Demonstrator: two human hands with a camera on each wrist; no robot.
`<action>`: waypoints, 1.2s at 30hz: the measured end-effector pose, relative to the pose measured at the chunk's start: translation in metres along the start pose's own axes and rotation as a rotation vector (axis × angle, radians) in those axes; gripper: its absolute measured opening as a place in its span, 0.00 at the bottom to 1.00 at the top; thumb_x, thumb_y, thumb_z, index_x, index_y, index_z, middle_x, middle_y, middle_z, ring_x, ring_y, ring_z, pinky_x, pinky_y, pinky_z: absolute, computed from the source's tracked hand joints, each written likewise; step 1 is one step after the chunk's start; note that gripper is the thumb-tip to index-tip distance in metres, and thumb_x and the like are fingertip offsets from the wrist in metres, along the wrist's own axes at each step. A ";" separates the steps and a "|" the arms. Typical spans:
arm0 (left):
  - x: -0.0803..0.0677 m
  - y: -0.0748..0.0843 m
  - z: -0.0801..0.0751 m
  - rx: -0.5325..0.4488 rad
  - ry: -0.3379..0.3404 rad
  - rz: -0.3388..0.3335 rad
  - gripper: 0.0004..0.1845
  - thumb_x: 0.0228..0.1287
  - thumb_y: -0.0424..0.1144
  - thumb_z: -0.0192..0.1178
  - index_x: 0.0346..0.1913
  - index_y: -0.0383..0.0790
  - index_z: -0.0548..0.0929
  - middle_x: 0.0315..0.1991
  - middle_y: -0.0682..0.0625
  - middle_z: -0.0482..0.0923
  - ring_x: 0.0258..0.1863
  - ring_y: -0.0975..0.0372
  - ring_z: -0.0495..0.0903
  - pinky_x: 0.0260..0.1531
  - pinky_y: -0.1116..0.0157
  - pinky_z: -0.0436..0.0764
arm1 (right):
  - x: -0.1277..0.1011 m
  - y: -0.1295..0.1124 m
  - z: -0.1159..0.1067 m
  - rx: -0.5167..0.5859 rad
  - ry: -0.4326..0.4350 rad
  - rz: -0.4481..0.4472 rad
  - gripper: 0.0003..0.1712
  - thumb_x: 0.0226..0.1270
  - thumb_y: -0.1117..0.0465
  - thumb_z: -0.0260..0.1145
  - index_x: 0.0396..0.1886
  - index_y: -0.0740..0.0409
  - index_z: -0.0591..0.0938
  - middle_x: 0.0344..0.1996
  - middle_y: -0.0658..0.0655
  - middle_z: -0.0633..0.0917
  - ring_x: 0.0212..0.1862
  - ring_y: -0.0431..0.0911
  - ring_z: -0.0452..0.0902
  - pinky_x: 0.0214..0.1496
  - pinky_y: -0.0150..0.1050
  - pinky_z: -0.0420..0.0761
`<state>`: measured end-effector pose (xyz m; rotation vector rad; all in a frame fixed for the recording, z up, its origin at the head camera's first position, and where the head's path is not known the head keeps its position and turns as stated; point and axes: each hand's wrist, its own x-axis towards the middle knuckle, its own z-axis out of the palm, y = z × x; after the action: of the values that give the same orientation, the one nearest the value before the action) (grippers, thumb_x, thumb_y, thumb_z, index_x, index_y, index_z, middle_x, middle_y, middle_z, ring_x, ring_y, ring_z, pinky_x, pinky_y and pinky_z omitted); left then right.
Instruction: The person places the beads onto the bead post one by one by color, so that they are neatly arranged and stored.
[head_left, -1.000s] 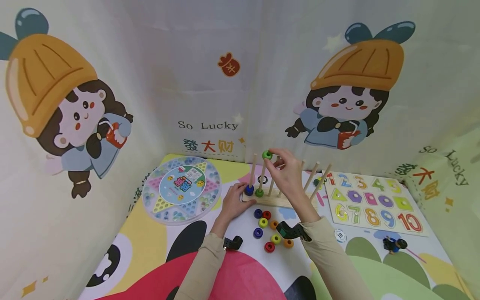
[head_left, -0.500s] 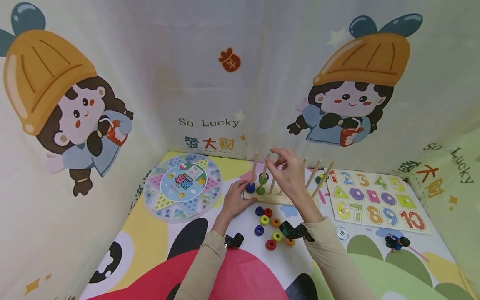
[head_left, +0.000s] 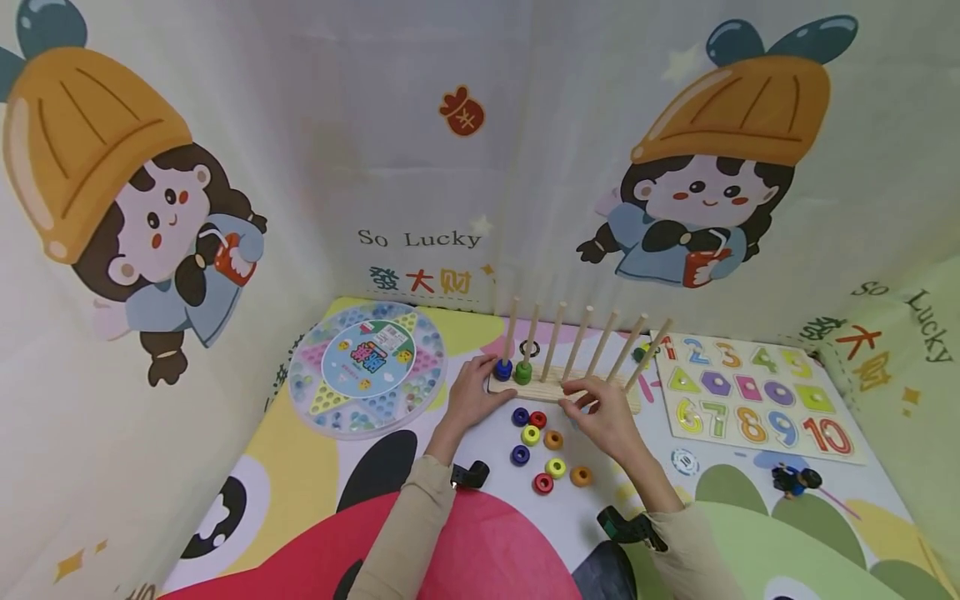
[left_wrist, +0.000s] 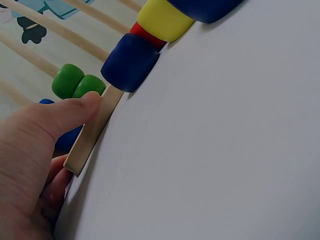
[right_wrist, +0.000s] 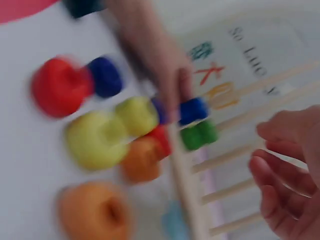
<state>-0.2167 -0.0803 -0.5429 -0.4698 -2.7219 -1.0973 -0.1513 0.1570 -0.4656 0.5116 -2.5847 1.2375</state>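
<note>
I see my left hand (head_left: pixel 471 398) resting at the left end of the wooden peg base (head_left: pixel 558 390), thumb pressed to its near edge in the left wrist view, its grip released rather than curled round the wood. My right hand (head_left: pixel 603 414) lies just near of the base's middle with fingers relaxed and spread, holding nothing. The base carries a row of slanting wooden pegs (head_left: pixel 576 352); a blue ring (head_left: pixel 502 368) sits at the foot of the leftmost peg and two green rings (head_left: pixel 523 372) are stacked on the next, while the other pegs stand bare. Loose rings (head_left: pixel 546 448) in blue, red, yellow and orange lie clustered on the white patch of the play mat (head_left: pixel 300 467), between my two forearms and just near of the base. Open mat remains near of that cluster. To the far left lies a round marble board (head_left: pixel 367 368), near the left wall; to the right, a number puzzle board (head_left: pixel 746 398) lies just beside the base's right end. A small toy figure (head_left: pixel 791 481) sits near of the puzzle. Printed fabric walls (head_left: pixel 480 150) close the scene on three sides. The right wrist view is motion-blurred, so ring outlines there are indistinct; the left wrist view cuts off most of the pegs.
</note>
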 end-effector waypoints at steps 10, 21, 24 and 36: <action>0.000 0.001 0.001 0.004 -0.015 -0.009 0.39 0.54 0.53 0.72 0.66 0.34 0.75 0.64 0.44 0.72 0.59 0.51 0.71 0.54 0.54 0.75 | -0.031 0.022 0.015 0.013 -0.272 0.099 0.14 0.56 0.63 0.76 0.42 0.62 0.87 0.37 0.54 0.85 0.35 0.43 0.81 0.34 0.34 0.82; -0.001 0.002 -0.001 -0.006 -0.008 -0.012 0.39 0.55 0.53 0.72 0.66 0.34 0.75 0.64 0.44 0.72 0.61 0.51 0.70 0.57 0.52 0.74 | -0.038 0.030 0.021 0.025 -0.275 0.062 0.14 0.54 0.64 0.76 0.42 0.60 0.86 0.34 0.51 0.84 0.35 0.43 0.80 0.34 0.34 0.82; -0.001 0.001 -0.001 -0.009 -0.010 -0.011 0.39 0.55 0.52 0.72 0.66 0.34 0.75 0.64 0.44 0.71 0.62 0.50 0.69 0.58 0.52 0.73 | -0.037 0.029 0.022 0.013 -0.262 0.067 0.14 0.54 0.64 0.77 0.42 0.60 0.86 0.34 0.50 0.84 0.34 0.42 0.79 0.34 0.34 0.81; 0.000 0.002 -0.001 0.005 -0.011 -0.017 0.39 0.55 0.52 0.72 0.66 0.35 0.75 0.64 0.45 0.72 0.59 0.51 0.71 0.55 0.53 0.74 | -0.010 0.006 0.002 -0.003 -0.010 -0.004 0.17 0.55 0.67 0.76 0.46 0.63 0.86 0.38 0.56 0.86 0.32 0.45 0.82 0.31 0.37 0.82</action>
<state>-0.2157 -0.0800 -0.5413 -0.4540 -2.7421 -1.0957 -0.1448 0.1607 -0.4748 0.5225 -2.5920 1.2325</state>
